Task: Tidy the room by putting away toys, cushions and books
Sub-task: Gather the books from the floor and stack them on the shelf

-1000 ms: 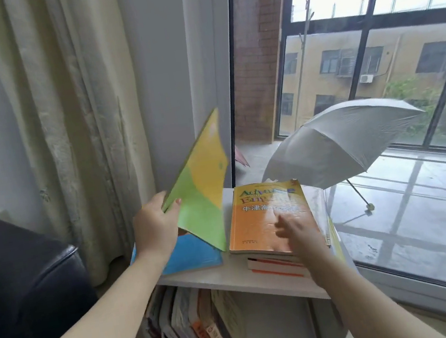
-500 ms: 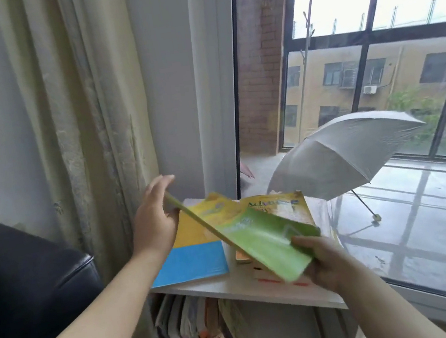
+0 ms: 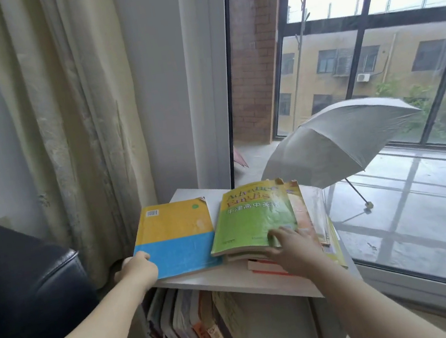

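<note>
A green book (image 3: 252, 216) lies flat on top of a stack of books (image 3: 274, 266) on the white shelf top (image 3: 204, 281). My right hand (image 3: 293, 249) holds its near right corner, thumb on the cover. To the left, a yellow and blue book (image 3: 178, 233) lies flat on the shelf top, back cover up. My left hand (image 3: 138, 268) grips its near left corner with curled fingers.
Several upright books (image 3: 199, 331) fill the shelf below. A black sofa arm (image 3: 30, 284) stands at the left and a cream curtain (image 3: 66, 134) hangs behind it. Right of the shelf is a large window (image 3: 394, 201), with an open grey umbrella (image 3: 342, 139) outside.
The green book went from raised in my left hand to flat on the stack under my right hand. My left hand dropped to the yellow and blue book's corner.
</note>
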### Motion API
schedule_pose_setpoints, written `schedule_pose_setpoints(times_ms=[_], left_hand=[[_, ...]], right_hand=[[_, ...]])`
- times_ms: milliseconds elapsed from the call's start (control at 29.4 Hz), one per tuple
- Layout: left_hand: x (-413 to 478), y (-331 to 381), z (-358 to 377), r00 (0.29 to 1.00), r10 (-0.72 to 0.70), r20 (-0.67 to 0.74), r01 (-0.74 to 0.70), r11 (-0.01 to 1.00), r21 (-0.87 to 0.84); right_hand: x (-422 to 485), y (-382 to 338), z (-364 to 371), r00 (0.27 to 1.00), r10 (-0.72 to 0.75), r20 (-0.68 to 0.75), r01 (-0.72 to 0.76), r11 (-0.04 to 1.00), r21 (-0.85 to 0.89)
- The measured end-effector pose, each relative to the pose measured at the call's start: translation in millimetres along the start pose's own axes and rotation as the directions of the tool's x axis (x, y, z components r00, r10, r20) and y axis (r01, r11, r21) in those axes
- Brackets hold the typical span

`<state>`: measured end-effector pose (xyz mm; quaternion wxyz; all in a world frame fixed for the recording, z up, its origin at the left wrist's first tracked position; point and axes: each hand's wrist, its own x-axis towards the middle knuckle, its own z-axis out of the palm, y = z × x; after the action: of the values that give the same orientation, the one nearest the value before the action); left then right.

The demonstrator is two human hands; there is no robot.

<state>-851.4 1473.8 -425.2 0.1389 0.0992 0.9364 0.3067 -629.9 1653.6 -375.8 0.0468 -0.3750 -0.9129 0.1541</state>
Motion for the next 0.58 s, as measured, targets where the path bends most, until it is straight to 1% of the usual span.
schedule_pose_setpoints(times_ms=[34, 102, 136, 170, 204, 238, 272, 340, 374, 442, 510, 577], left_hand=[[0.5, 0.4, -0.2, 0.999, -0.036, -0.016, 0.036, 0.999, -0.036], [4.0, 2.0, 1.0, 0.994, -0.1, -0.052, 0.094, 0.99, -0.107], [3.4, 4.4, 0.7, 0.989, -0.141, -0.042, 0.132, 0.976, -0.174], [5.5, 7.1, 2.9, 0.983, -0.181, 0.0, 0.174, 0.944, -0.279], [3.5, 11.3, 3.9, 0.977, -0.204, 0.068, 0.214, 0.89, -0.402], [0.4, 17.1, 5.2, 0.964, -0.205, 0.172, 0.265, 0.823, -0.503], [-4.4, 22.5, 4.8, 0.947, -0.189, 0.26, 0.307, 0.776, -0.551], [-4.8, 27.2, 7.9, 0.929, -0.129, 0.348, 0.322, 0.748, -0.58], [-3.7, 27.6, 10.4, 0.933, -0.095, 0.346, 0.298, 0.743, -0.599], [-5.3, 31.7, 10.3, 0.966, -0.031, 0.256, 0.194, 0.743, -0.641], [-11.5, 37.4, 3.6, 0.991, 0.09, 0.098, 0.004, 0.714, -0.7], [-24.9, 48.7, -11.8, 0.97, 0.242, -0.006, -0.166, 0.644, -0.747]], right_hand=[[-2.1, 0.1, 6.8, 1.0, -0.009, 0.019, 0.01, 0.999, -0.039], [-4.4, 1.0, 14.0, 1.0, 0.02, -0.007, -0.02, 0.998, -0.051], [-4.8, 0.7, 15.8, 0.999, 0.023, -0.027, -0.025, 0.999, -0.049], [-3.2, 0.6, 17.6, 0.999, 0.021, -0.039, -0.023, 0.998, -0.056], [-3.0, 0.0, 17.1, 0.999, 0.019, -0.039, -0.022, 0.998, -0.065], [-2.3, -0.4, 16.3, 0.999, 0.011, -0.04, -0.014, 0.997, -0.078], [-1.3, -1.2, 16.3, 0.999, 0.006, -0.04, -0.009, 0.997, -0.082], [-0.7, -1.8, 18.2, 0.999, 0.004, -0.037, -0.007, 0.997, -0.078], [-1.3, -1.4, 20.1, 0.999, 0.005, -0.032, -0.008, 0.997, -0.075], [0.1, 1.7, 23.5, 0.999, 0.01, -0.039, -0.012, 0.998, -0.064], [-0.2, 3.7, 23.0, 0.999, 0.009, -0.035, -0.012, 0.996, -0.084], [-0.7, 4.0, 22.9, 1.0, 0.011, -0.019, -0.013, 0.99, -0.14]])
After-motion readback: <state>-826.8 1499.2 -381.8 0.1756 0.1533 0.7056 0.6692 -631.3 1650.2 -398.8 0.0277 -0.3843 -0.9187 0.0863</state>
